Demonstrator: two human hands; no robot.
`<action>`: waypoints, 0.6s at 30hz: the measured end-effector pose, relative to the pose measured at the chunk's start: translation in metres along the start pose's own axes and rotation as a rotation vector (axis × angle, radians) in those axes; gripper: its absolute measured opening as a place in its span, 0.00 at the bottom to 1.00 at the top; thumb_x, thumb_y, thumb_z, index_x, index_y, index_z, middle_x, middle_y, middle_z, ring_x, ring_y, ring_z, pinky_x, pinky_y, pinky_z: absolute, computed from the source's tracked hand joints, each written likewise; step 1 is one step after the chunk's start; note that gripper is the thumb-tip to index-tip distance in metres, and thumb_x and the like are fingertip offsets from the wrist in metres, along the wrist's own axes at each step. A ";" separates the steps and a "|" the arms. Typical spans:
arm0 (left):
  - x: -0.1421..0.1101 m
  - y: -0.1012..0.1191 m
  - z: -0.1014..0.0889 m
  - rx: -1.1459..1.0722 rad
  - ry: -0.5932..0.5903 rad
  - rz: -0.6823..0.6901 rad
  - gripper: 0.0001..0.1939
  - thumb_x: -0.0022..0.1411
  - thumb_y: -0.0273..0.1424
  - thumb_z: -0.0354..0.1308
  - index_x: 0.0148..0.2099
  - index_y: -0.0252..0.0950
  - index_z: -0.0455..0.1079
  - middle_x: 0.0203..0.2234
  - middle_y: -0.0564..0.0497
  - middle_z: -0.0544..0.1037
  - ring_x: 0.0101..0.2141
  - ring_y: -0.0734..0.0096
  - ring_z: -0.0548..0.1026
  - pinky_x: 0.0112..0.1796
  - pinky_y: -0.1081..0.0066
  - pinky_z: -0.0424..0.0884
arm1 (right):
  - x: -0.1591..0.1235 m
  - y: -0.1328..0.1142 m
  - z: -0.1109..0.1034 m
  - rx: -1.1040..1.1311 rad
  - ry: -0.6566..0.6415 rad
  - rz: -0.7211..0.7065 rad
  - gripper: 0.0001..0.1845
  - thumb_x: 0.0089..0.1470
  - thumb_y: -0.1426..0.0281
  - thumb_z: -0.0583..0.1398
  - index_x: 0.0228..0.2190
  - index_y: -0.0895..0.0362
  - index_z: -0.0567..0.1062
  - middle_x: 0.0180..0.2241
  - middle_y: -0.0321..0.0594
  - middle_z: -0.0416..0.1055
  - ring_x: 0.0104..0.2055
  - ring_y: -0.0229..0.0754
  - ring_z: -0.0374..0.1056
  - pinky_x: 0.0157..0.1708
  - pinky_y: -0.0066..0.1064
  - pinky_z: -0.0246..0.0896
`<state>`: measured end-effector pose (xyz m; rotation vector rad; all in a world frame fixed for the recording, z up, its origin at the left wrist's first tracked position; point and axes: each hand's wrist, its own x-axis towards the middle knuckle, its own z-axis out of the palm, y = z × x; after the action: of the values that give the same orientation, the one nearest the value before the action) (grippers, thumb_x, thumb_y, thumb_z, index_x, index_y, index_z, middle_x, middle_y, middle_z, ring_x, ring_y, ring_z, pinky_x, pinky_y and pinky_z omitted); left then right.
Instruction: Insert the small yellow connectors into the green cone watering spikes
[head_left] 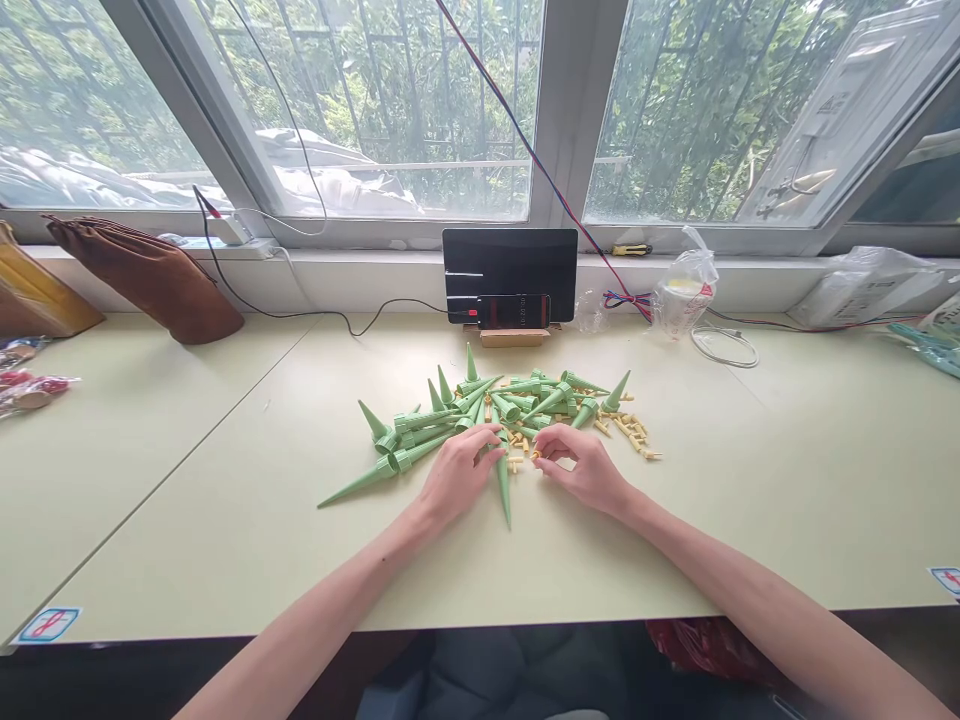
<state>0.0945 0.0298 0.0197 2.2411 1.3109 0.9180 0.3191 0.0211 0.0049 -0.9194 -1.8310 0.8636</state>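
Note:
My left hand is closed round a green plastic spike, whose pointed end is toward me. Close by on the right, my right hand pinches a small yellow plastic piece between thumb and fingertips. A heap of hollow green spikes spreads behind and left of the hands, some standing point up and others lying over each other. Loose yellow pieces lie to the right of the heap, and several more are between my hands.
Behind the heap, a phone leans against a dark tablet on a cardboard stand. A brown bag stands left. At the back right are a plastic-wrapped cup, a coiled white cable and a yellow cutter on the sill.

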 end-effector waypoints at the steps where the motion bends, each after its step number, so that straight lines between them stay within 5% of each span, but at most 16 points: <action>1: 0.000 0.000 0.000 -0.001 -0.002 -0.002 0.07 0.66 0.28 0.56 0.34 0.37 0.72 0.50 0.47 0.79 0.28 0.69 0.75 0.38 0.63 0.73 | 0.000 0.000 0.000 -0.003 -0.002 -0.003 0.08 0.59 0.65 0.61 0.40 0.55 0.71 0.35 0.40 0.71 0.35 0.42 0.73 0.37 0.37 0.77; 18: -0.001 -0.004 0.002 -0.027 0.027 -0.039 0.05 0.65 0.32 0.57 0.42 0.38 0.72 0.41 0.50 0.81 0.21 0.76 0.67 0.32 0.69 0.70 | 0.001 -0.001 0.000 -0.080 0.011 -0.043 0.06 0.59 0.67 0.60 0.39 0.55 0.71 0.35 0.40 0.72 0.36 0.42 0.73 0.37 0.37 0.77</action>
<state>0.0932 0.0310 0.0159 2.1820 1.3414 0.9497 0.3190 0.0213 0.0063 -0.9299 -1.8803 0.7620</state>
